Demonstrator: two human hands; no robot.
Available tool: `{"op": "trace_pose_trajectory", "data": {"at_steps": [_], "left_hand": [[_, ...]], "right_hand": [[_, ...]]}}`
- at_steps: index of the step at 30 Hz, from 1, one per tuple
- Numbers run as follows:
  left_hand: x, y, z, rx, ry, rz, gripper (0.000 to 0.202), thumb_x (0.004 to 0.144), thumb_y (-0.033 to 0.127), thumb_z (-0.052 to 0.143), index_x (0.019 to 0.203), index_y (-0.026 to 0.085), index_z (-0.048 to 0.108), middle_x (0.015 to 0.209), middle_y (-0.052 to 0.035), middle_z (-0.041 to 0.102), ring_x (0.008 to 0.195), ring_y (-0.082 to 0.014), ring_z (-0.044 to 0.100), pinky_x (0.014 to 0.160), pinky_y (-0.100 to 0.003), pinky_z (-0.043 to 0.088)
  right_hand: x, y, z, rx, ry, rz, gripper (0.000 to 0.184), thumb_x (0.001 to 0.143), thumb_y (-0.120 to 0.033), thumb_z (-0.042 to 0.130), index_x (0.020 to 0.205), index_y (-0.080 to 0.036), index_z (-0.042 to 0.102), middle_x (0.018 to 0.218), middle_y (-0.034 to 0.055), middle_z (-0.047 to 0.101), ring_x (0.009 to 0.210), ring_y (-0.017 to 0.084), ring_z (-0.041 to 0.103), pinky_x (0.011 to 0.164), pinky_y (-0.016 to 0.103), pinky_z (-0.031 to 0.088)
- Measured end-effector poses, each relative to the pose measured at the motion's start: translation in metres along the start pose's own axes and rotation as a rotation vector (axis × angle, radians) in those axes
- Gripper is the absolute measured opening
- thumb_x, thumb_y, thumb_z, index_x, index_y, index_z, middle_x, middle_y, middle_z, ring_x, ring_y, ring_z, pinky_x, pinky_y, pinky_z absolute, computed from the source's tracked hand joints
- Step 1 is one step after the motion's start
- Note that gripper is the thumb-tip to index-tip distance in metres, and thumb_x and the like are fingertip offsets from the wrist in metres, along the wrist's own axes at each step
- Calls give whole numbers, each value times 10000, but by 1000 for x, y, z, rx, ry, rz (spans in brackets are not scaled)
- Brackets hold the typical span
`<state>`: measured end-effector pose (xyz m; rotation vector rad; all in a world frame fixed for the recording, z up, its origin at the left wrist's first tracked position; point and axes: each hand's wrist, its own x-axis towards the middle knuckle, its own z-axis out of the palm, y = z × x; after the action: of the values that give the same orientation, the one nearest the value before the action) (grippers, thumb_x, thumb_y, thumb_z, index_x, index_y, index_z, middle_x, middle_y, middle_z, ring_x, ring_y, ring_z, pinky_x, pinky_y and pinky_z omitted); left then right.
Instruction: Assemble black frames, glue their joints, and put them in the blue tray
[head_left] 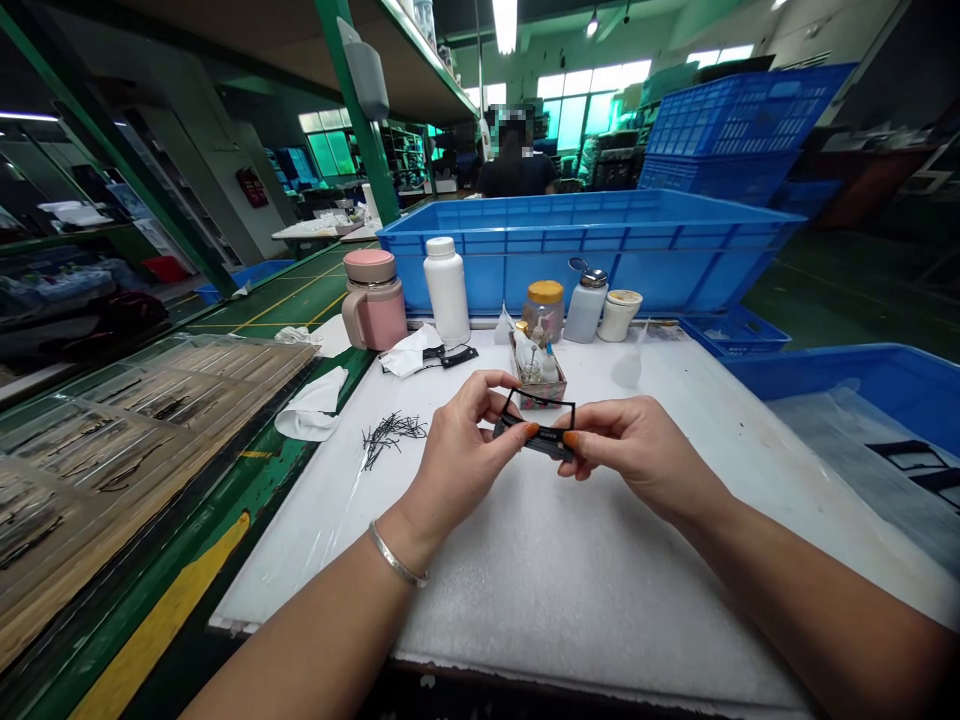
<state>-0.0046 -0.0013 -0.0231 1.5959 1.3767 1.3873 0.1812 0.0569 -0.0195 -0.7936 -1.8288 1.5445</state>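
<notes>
Both my hands hold a small black rectangular frame (541,418) above the white foam mat (570,570). My left hand (461,450) pinches its left side between thumb and fingers; a silver bangle sits on that wrist. My right hand (637,450) pinches the frame's lower right edge with its fingers closed. A pile of thin black pins (390,436) lies on the mat to the left of my left hand. Just behind the frame stands a small open box (537,378) with tools and small bottles in it.
A large blue crate (600,245) stands behind a pink mug (373,298), white bottle (446,290), yellow-lidded jar (545,305), dispenser bottle (586,302) and small pot (620,314). Clear trays of parts (112,440) lie left, white cloths (315,405) nearby, another blue bin (885,400) right. A person sits far back.
</notes>
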Motion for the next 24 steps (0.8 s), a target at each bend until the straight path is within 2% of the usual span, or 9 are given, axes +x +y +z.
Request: {"op": "trace_pose_trajectory", "data": {"at_steps": [4,8,13,21,24], "left_hand": [[0,0,0,-1,5,-3,338,809,205,648,1114,233,506,833,-6,612,773,-138,589,585,-206,459],[-1,0,0,5,28,26,334,796,187,654,1100,220,520,814,-4,604,762,-131,583,584,-196,442],[0,0,-2,41,29,57,338,777,182,679,1083,214,537,816,-6,639,742,-127,585,626,-212,442],[0,-4,0,29,20,60,331,766,227,706,1053,225,540,810,6,645,712,-116,575,688,-235,450],[4,-5,-9,38,10,77,380,776,282,714,1111,227,543,834,-9,653,742,-131,592,719,-253,464]], "right_hand": [[0,0,0,-2,5,3,174,807,-277,666,887,-147,749,699,46,693,626,147,658,570,218,516],[1,4,-1,-9,9,49,247,800,-373,700,931,-168,742,757,52,702,659,162,666,589,234,531],[2,10,-4,-69,29,61,295,772,-463,723,830,-174,730,707,54,677,637,169,640,576,247,515],[3,18,-9,-149,35,55,306,779,-486,705,720,-186,697,640,52,643,596,165,572,562,266,465],[5,21,-11,-118,32,64,300,784,-477,702,734,-182,695,654,54,643,605,166,572,571,269,464]]}}
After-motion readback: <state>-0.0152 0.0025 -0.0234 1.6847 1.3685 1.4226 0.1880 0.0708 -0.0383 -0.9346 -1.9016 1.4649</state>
